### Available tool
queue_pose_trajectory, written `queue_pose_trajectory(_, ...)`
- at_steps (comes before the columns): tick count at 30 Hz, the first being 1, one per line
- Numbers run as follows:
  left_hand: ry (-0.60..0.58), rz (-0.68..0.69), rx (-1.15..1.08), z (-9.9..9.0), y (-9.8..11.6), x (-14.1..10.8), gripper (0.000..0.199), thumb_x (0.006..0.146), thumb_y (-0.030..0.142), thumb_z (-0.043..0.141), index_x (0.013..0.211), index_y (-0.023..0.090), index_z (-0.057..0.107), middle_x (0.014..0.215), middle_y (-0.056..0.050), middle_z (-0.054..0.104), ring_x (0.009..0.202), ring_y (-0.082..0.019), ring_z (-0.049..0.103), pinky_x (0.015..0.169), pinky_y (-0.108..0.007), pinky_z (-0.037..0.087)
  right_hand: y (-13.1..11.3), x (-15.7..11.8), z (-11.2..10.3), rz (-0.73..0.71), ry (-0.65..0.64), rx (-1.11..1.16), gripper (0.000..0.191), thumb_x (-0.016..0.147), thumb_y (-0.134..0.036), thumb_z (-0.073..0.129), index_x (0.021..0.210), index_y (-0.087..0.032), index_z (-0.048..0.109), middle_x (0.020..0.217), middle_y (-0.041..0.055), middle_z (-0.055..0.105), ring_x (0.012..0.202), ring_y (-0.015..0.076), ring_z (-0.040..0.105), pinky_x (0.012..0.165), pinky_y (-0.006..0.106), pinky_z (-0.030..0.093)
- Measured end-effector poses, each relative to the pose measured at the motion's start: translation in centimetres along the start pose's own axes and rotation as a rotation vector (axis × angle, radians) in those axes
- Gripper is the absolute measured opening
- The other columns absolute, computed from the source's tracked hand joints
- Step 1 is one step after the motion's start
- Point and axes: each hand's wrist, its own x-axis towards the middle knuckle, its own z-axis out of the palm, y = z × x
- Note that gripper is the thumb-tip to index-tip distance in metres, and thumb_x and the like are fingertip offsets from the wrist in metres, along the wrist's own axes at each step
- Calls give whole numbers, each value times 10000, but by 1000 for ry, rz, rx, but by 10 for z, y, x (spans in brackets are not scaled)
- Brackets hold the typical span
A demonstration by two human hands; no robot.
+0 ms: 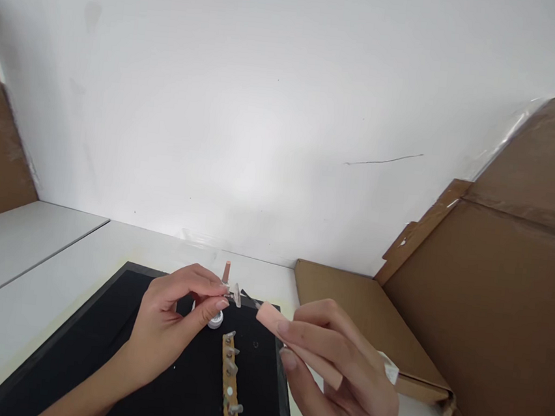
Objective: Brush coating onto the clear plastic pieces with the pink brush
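Note:
My left hand (pixel 169 312) pinches a small stand between thumb and forefinger, with a clear false nail tip (pixel 237 295) on its end. In my right hand (pixel 345 365) is a nail polish brush (pixel 303 348) with a long pink cap-handle. Its dark bristles point left and come close to the nail tip; whether they touch it I cannot tell. Below the hands lies a wooden strip (pixel 230 381) bearing several more clear nail tips on small posts. A white round jar (pixel 215 320) sits partly hidden by my left fingers, and a narrow pink cap (pixel 227 272) rises behind them.
A black mat (pixel 98 341) covers the middle of the white table (pixel 17 261). On the right lies a flat cardboard box (pixel 347 300), beside an upright cardboard panel (pixel 517 309). Another cardboard panel (pixel 0 135) stands at left. A white wall (pixel 248 100) closes the back.

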Motion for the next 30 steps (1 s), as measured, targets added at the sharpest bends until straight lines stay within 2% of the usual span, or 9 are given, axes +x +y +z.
queue_pose_trajectory(8,-3,-2,-3,3,1,0,199,767,26,683,815,212,735,723,-25,719,654,-154,668,555,-230,533,2,0,-1,16,-52,11,357,766,25,527,986,-228,649,722,9,568,596,129,560,486,229,478)
queue_pose_trajectory(15,16,-19,-4,2,-1,1,202,778,33,679,828,221,736,742,-16,718,685,-148,662,583,-227,526,0,1,-2,18,-84,47,360,765,18,531,1005,-227,640,720,6,597,596,129,573,467,217,456)
queue_pose_trajectory(22,11,-120,14,-1,-3,2,167,789,66,681,798,224,734,715,17,720,575,-87,595,518,-163,477,0,1,-2,21,-84,72,270,801,-30,561,985,-213,631,688,7,622,568,132,568,463,220,451)
queue_pose_trajectory(26,3,-156,9,-1,-3,2,175,804,79,671,810,240,739,699,41,737,532,-65,577,518,-136,471,1,1,-1,7,-51,89,219,822,-64,585,980,-208,634,664,3,610,561,134,563,463,222,447)
queue_pose_trajectory(30,-25,-173,10,0,-1,4,180,816,89,658,804,245,747,701,48,739,512,-54,573,517,-121,471,0,1,-2,5,-71,107,182,848,-108,598,991,-213,638,669,4,606,544,128,555,442,215,429)
